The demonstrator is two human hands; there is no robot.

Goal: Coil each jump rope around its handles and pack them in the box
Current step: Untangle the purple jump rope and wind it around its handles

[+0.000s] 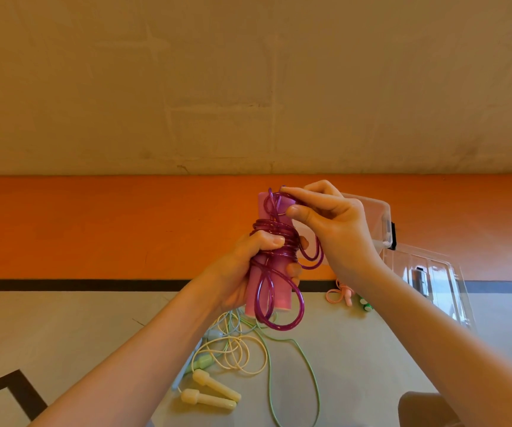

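The left hand [242, 266] is wrapped round the middle of the two pink handles [271, 272], held upright side by side above the floor, thumb pressed over the turns of purple rope [279, 238] wound about them. Above it the right hand [325, 217] pinches a strand of that same rope between thumb and forefinger, right at the top end of the handles — a small loop stands up there beside its fingertips. Two longer loops hang slack below the left hand, reaching past the bottom of the handles. Down on the floor, just under the hands, lies a loose tangle: a cream rope [242, 355] with its pair of cream handles [211, 392] lying close together, and a pale green rope [304, 374] trailing toward the near edge. Farther off, behind the right wrist, a small pink rope [339, 295] sits coiled, with something green [365, 305] beside it that I cannot make out. The clear plastic box [378, 223] stands behind the right hand, its clear lid [433, 285] lying next to it. The floor [64, 318] is grey with black lines; an orange band [94, 226] runs along the foot of a yellowish wall [248, 72].
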